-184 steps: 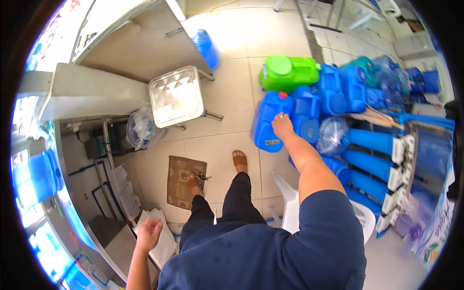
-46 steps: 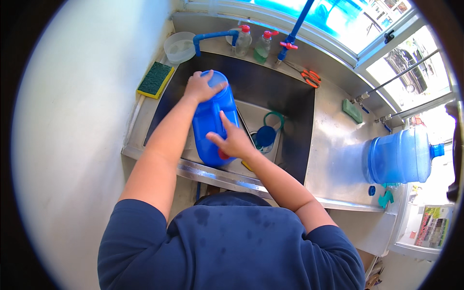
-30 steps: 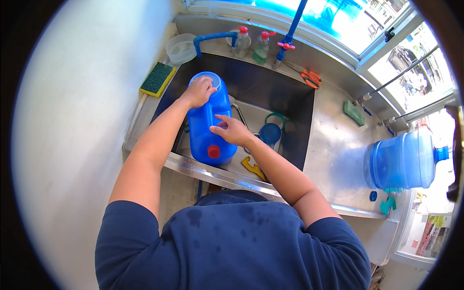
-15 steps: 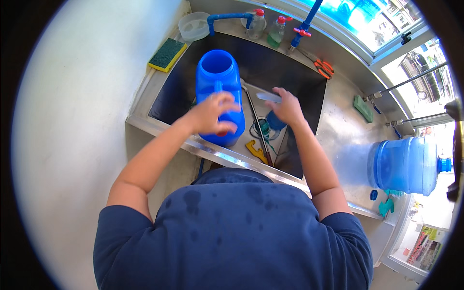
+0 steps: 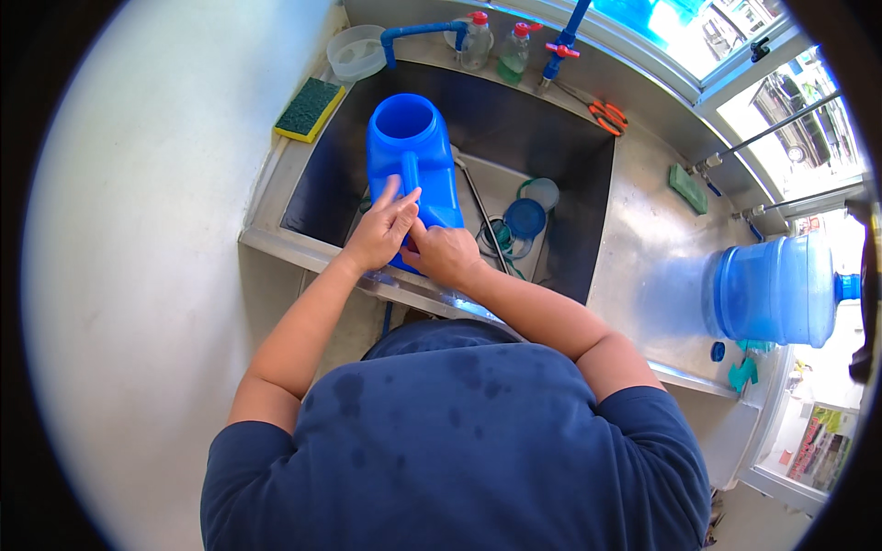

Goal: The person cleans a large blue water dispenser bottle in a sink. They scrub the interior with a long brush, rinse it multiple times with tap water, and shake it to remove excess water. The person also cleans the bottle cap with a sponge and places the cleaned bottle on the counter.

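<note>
A blue plastic jug [image 5: 432,188] with a wide round mouth and a moulded handle [image 5: 411,170] stands in the near left part of the steel sink [image 5: 514,106]. My left hand [image 5: 375,237] is open, its fingers stretched out beside the handle, against the jug and the fingers of my other hand. My right hand [image 5: 443,255] is closed at the jug's near side, where a small red fitting sits; the fingers mostly hide it. To the right of the jug lie a blue round lid [image 5: 525,219], a translucent lid [image 5: 544,193] and a thin dark rod [image 5: 481,207].
A yellow-green sponge [image 5: 310,110] and clear tub [image 5: 356,53] sit on the left rim. Behind are a blue pipe [image 5: 427,30], two red-topped bottles [image 5: 475,44] and orange-handled pliers [image 5: 608,117]. A green scrub pad [image 5: 688,189] and large water bottle [image 5: 776,289] occupy the right counter.
My right hand has moved left from beside the translucent lid to the jug's near side, closing at the red fitting. My left hand has shifted slightly left and down. The lids now show fully.
</note>
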### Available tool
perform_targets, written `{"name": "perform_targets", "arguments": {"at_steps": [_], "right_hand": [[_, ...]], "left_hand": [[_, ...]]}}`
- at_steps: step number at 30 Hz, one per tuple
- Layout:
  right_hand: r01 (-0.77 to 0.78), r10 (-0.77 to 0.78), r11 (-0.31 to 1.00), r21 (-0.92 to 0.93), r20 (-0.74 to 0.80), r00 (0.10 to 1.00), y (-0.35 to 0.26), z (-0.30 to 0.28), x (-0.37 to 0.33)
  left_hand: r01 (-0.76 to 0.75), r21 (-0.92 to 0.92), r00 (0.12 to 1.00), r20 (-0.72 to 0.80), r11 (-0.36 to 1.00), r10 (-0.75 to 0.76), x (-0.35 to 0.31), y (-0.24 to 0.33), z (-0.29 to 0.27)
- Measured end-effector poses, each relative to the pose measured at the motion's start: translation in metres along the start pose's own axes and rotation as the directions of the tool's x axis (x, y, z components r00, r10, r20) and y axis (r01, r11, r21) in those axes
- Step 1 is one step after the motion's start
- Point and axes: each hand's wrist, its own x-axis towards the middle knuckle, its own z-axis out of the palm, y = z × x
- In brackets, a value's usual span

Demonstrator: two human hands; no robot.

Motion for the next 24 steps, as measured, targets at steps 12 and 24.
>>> {"name": "perform_targets", "arguments": {"at_steps": [12,24], "right_hand": [[0.028,-0.025,0.998,-0.064,0.033,0.999,-0.005,-0.019,-0.004],[0.014,-0.013,0.998,-0.063,0.006,1.000,-0.008,-0.016,-0.018]], "left_hand": [[0.031,-0.195,0.999,0.034,0.980,-0.025,-0.005,-0.007,0.001],[0.033,-0.219,0.997,0.074,0.975,-0.017,-0.001,-0.005,-0.001]]}}
